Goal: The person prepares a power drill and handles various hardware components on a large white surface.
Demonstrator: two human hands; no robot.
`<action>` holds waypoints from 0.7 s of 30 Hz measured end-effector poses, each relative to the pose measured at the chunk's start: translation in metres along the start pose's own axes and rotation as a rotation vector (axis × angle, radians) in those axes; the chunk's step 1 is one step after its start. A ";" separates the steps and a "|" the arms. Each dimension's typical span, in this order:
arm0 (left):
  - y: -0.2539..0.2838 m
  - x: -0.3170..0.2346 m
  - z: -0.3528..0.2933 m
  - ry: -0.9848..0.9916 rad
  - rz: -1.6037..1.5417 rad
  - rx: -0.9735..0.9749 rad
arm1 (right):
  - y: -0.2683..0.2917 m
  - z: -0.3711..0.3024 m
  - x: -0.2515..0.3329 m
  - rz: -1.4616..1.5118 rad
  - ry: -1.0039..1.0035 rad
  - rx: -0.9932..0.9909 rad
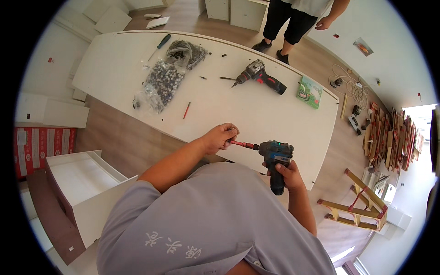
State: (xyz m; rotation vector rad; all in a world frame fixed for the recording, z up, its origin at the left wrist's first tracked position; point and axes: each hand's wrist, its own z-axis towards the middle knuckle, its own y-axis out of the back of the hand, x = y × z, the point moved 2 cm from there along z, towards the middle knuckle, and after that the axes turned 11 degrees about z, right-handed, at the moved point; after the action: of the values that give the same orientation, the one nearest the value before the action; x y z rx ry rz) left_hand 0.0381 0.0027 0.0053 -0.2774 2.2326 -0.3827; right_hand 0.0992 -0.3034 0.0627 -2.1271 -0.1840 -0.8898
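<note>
My right hand point(288, 174) grips the handle of a dark blue and black cordless drill point(277, 153) in front of my chest. A red bit extension point(242, 144) sticks out of its chuck toward the left. At its far end my left hand point(222, 138) is closed, fingertips pinched together around the tip; anything small between them is too hidden to name. Beyond my hands lies the white panel tabletop point(137, 117). On it rest a second cordless drill point(261, 77), black and red, and a red pencil-like stick point(187, 110).
Plastic bags of small hardware point(162, 82) lie on the panel's left part, near a screwdriver point(160, 46). A green box point(309, 91) sits at the right. A person point(293, 23) stands beyond the panel. A folding ladder point(357, 204), stacked wood strips point(389, 137) and a white cabinet point(87, 183) surround me.
</note>
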 end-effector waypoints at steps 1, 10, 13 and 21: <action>-0.006 -0.004 0.001 0.002 0.045 -0.020 | 0.000 0.001 0.000 -0.025 -0.006 -0.014; -0.007 0.010 0.014 0.147 -0.296 -0.072 | 0.018 0.001 -0.009 0.156 -0.033 -0.051; 0.006 0.016 0.022 0.136 -0.368 -0.113 | 0.038 -0.007 -0.006 0.246 0.057 -0.085; 0.106 0.051 0.037 0.243 -0.018 -0.471 | 0.122 0.030 0.037 -0.112 0.259 -0.674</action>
State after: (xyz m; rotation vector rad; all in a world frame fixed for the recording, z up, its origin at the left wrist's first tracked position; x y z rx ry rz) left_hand 0.0272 0.0776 -0.0918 -0.5214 2.5433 0.1153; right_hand 0.1922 -0.3686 -0.0032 -2.5907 0.1581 -1.4326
